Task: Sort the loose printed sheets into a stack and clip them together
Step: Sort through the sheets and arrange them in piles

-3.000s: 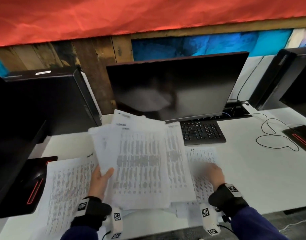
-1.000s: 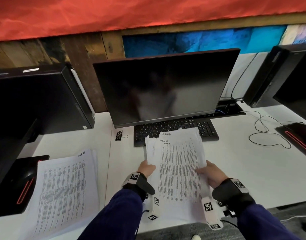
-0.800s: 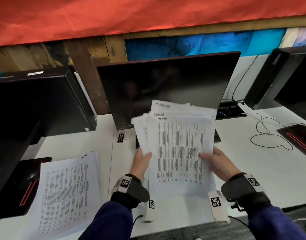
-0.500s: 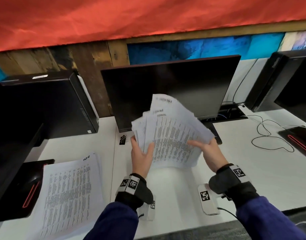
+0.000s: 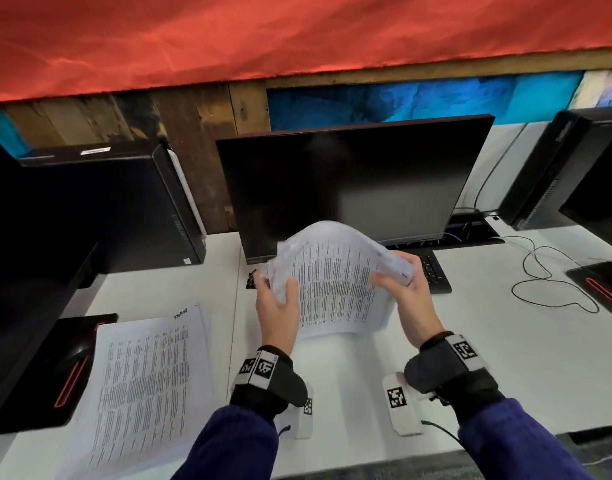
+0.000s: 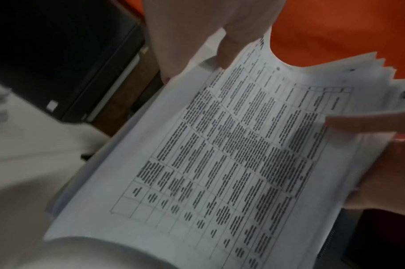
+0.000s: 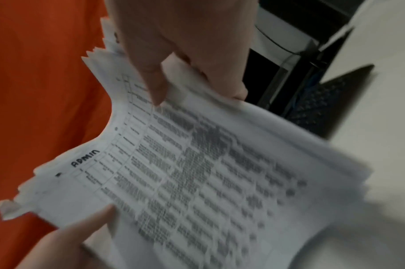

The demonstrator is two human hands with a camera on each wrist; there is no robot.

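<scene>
At near left a second pile of printouts (image 5: 148, 382) lies flat on the desk (image 5: 505, 358). Centre, L hand (image 5: 276, 317) and R hand (image 5: 410, 299) each pinch an edge of the sheaf of sheets (image 5: 335, 285), held off the desk before the monitor (image 5: 349, 188), probably to square it. Wrist cams alone show ragged corners, "ADMIN" written up top; head cam alone shows the binder clip (image 5: 252, 279).
</scene>
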